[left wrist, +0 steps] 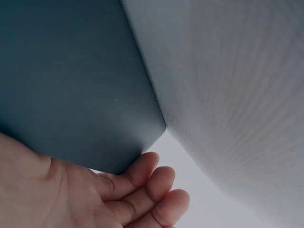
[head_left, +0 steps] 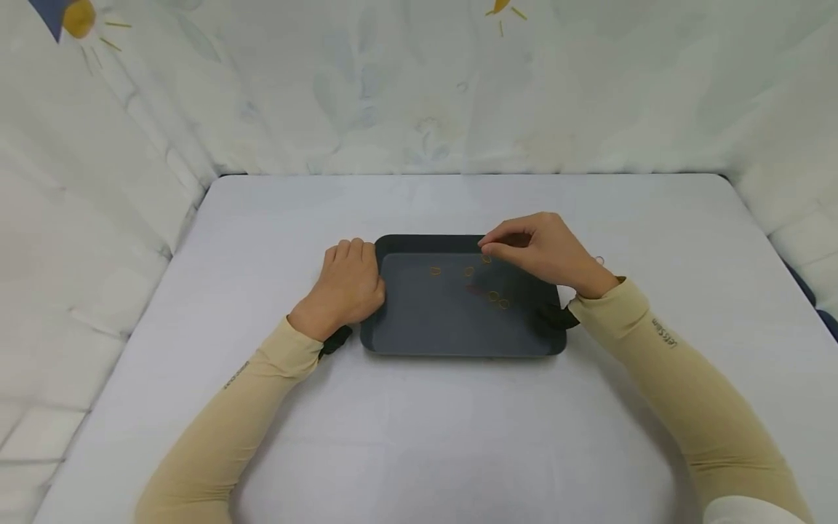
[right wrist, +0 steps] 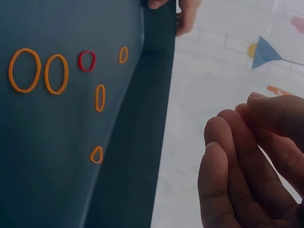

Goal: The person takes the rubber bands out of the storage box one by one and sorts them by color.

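A dark grey rectangular tray rests on the table. My left hand grips its left rim; the left wrist view shows the fingers curled at the tray's corner. Several orange rubber bands and a red rubber band lie on the tray's floor. Over the tray's far right part is my right hand, its thumb and forefinger brought together at the tips. In the right wrist view the right hand shows curled fingers beside the rim. Whether something thin sits between those fingertips is hidden.
A white-covered table surrounds the tray on all sides. A small pale ring lies just beyond the right wrist. Pale patterned curtains hang behind the table and along both sides.
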Demonstrator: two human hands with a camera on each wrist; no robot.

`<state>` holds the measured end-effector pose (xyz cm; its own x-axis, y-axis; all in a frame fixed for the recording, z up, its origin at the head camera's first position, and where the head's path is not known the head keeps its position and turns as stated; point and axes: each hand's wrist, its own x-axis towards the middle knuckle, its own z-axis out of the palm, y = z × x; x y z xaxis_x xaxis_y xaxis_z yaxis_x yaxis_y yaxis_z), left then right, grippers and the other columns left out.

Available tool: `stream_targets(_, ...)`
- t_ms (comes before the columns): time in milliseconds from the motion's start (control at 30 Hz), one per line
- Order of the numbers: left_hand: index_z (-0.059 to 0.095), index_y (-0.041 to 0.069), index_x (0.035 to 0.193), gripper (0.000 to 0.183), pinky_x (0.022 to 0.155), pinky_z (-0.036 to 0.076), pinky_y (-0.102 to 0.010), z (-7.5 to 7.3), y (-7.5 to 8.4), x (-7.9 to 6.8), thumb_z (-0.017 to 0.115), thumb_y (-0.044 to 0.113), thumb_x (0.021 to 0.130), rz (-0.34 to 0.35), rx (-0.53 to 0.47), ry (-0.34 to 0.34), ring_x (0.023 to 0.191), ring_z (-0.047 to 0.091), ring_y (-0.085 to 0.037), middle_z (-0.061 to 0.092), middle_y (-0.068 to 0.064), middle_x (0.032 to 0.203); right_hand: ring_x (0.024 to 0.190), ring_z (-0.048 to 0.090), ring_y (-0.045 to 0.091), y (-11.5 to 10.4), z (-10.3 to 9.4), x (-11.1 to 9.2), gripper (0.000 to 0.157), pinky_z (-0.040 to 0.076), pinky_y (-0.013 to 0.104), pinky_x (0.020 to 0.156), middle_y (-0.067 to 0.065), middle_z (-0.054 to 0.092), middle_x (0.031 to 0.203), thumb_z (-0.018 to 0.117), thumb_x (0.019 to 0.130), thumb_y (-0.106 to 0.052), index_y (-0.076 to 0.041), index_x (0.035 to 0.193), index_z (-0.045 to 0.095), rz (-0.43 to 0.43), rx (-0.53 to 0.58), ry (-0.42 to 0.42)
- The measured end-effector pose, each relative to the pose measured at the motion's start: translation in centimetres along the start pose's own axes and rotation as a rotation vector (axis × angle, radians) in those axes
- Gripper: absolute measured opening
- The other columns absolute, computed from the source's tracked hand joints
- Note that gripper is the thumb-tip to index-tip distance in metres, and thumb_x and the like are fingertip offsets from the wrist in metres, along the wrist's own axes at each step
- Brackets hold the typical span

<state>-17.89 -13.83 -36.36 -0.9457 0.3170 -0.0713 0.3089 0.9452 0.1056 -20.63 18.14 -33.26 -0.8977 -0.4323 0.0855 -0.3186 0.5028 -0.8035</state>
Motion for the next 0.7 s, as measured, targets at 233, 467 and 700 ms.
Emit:
stream_targets(233, 0.05, -0.007, 0.114, 0.029, 0.102, 0.036, -0.052, 0.1, 0.3, -0.1, 0.039, 0.016, 0.099, -0.003, 0.009, 0.004, 0.107, 0.045, -0.038, 0.05, -0.02, 0.109, 0.094, 0.076, 0.022, 0.4, 1.3, 0.4, 0.015, 0.057, 0.025, 0.083, 0.001, 0.081, 0.104, 0.075, 0.095, -0.022, -0.013, 0.105, 0.082, -0.029, 0.0, -0.036)
stream_targets(467, 0.05, -0.006, 0.111, 0.027, 0.1, 0.036, -0.051, 0.2, 0.3, -0.1, 0.039, 0.016, 0.099, 0.003, 0.013, 0.015, 0.105, 0.044, -0.037, 0.049, -0.02, 0.106, 0.094, 0.076, 0.023, 1.0, 2.3, 0.6, 0.017, 0.057, 0.022, 0.083, 0.005, 0.081, 0.102, 0.074, 0.096, -0.023, -0.012, 0.106, 0.081, -0.024, 0.024, -0.084)
stream_targets(700, 0.049, -0.006, 0.11, 0.026, 0.1, 0.036, -0.05, 0.3, 0.1, -0.1, 0.039, 0.016, 0.099, 0.001, 0.017, 0.002, 0.104, 0.044, -0.036, 0.048, -0.019, 0.105, 0.093, 0.077, 0.019, 1.3, 2.5, 0.8, 0.018, 0.057, 0.023, 0.083, 0.006, 0.081, 0.103, 0.075, 0.095, -0.026, -0.013, 0.106, 0.081, -0.028, 0.015, -0.107)
